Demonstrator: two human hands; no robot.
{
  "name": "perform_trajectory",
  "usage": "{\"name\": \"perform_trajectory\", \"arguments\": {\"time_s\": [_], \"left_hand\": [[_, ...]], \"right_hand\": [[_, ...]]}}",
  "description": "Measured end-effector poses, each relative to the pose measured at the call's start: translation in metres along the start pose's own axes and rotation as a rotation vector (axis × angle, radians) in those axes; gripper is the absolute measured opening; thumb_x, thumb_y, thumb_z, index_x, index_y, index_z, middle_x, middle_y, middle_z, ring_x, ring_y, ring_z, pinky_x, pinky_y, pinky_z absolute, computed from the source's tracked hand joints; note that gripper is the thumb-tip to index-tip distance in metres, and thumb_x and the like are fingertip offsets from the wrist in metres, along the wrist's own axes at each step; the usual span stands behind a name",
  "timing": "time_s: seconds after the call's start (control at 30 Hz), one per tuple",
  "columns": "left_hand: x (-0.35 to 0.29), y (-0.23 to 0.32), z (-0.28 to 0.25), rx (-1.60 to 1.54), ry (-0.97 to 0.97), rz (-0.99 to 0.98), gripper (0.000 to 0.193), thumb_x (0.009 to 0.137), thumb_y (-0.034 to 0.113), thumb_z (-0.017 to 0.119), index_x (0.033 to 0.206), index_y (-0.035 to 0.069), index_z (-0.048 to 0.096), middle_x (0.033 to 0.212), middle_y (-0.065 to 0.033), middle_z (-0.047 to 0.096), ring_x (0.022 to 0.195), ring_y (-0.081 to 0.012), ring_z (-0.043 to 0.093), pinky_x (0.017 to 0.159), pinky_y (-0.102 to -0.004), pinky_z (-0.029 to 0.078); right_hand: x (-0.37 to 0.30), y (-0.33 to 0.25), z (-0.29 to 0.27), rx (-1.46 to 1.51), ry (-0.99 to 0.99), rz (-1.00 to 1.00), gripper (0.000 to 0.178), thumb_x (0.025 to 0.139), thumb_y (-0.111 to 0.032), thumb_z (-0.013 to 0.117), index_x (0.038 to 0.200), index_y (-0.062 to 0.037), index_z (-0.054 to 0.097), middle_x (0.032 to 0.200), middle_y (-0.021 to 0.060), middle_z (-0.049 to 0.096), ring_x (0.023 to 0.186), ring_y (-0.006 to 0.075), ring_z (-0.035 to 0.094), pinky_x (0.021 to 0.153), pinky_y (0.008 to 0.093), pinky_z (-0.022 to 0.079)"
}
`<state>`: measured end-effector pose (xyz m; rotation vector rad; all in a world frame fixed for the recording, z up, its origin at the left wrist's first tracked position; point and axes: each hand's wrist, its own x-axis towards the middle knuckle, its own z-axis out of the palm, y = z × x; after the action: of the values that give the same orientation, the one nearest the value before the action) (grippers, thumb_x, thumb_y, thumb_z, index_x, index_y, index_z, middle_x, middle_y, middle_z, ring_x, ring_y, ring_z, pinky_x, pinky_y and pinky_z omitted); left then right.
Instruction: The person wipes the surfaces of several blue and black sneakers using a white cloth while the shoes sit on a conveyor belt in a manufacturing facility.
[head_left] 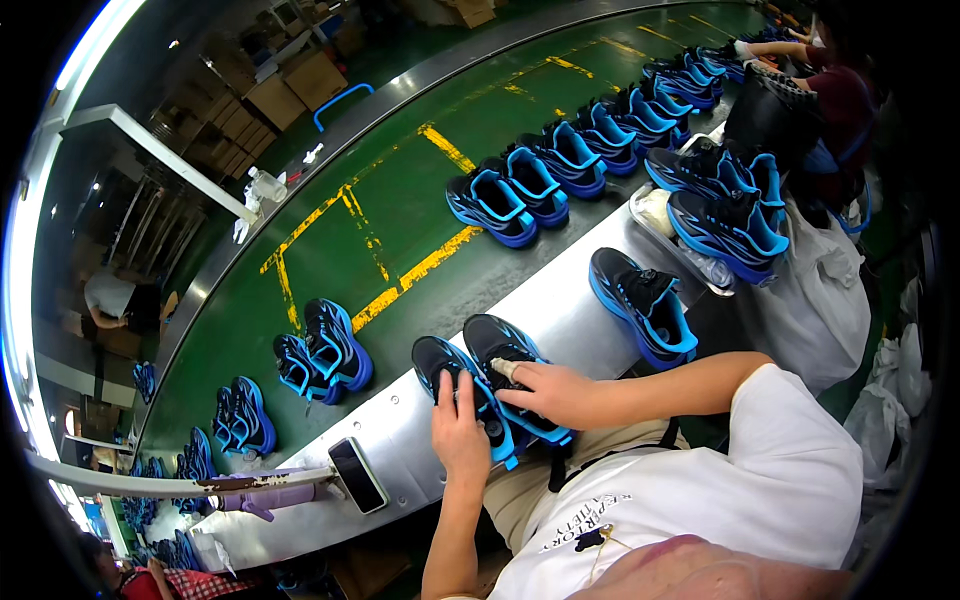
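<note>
Two black sneakers with bright blue soles and linings lie side by side before me, toes away, heels over the metal bench's near edge. My left hand (461, 432) grips the left sneaker (432, 355), its fingers stretched over the lacing; its thumb is hidden. On the right sneaker (492, 338), my right hand (546, 390) is closed with bent fingers at the lace area. A pale wrap covers one right fingertip. Both hands partly hide the shoe openings. A single matching sneaker (640, 308) stands to the right on the bench (560, 295).
A green conveyor belt (400, 225) with yellow marks runs beyond the bench, carrying rows of similar sneakers (495, 205). A tray (722, 288) with more shoes stands right. A phone (358, 475) lies left, by a white metal bar (180, 482). A co-worker (840, 95) is at far right.
</note>
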<state>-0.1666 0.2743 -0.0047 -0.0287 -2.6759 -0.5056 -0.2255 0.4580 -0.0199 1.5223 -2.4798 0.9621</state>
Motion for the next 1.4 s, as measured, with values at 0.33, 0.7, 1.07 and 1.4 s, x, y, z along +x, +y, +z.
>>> {"name": "perform_trajectory", "arguments": {"time_s": [0.33,0.7,1.07,1.4], "left_hand": [[-0.018,-0.022,0.011,-0.118,0.059,0.069,0.037,0.07,-0.003,0.059,0.107,0.003,0.064,0.105,-0.0157,0.062,0.094,-0.0327,0.062,0.079,-0.0374,0.052],[-0.03,-0.013,0.017,-0.209,0.094,-0.056,0.054,0.065,-0.006,0.061,0.118,0.003,0.058,0.117,-0.0179,0.057,0.103,-0.0352,0.057,0.087,-0.0397,0.05],[0.024,-0.018,0.004,-0.207,-0.091,-0.005,0.021,0.075,0.018,0.072,0.086,0.003,0.063,0.091,-0.0142,0.055,0.086,-0.034,0.055,0.075,-0.0411,0.047],[0.015,-0.038,0.011,-0.539,-0.173,-0.107,0.02,0.075,0.008,0.072,0.094,0.005,0.068,0.086,-0.008,0.057,0.077,-0.0199,0.058,0.068,-0.0288,0.047]], "right_hand": [[0.006,-0.014,-0.008,-0.122,-0.107,-0.03,0.051,0.08,-0.002,0.052,0.131,-0.0006,0.047,0.13,0.0243,0.048,0.118,0.0361,0.052,0.094,0.0386,0.047],[-0.008,-0.028,-0.014,-0.043,-0.177,0.063,0.066,0.084,-0.026,0.067,0.132,0.0104,0.04,0.141,0.0351,0.028,0.128,0.0498,0.035,0.106,0.0463,0.034],[0.021,0.004,-0.036,0.056,-0.158,0.125,0.022,0.08,-0.014,0.068,0.102,-0.0156,0.072,0.089,0.0124,0.056,0.081,0.0312,0.056,0.073,0.0393,0.047],[0.017,0.022,-0.034,0.078,-0.26,0.127,0.028,0.08,-0.012,0.064,0.108,-0.0148,0.068,0.087,0.0126,0.062,0.087,0.0323,0.061,0.073,0.0406,0.05]]}}
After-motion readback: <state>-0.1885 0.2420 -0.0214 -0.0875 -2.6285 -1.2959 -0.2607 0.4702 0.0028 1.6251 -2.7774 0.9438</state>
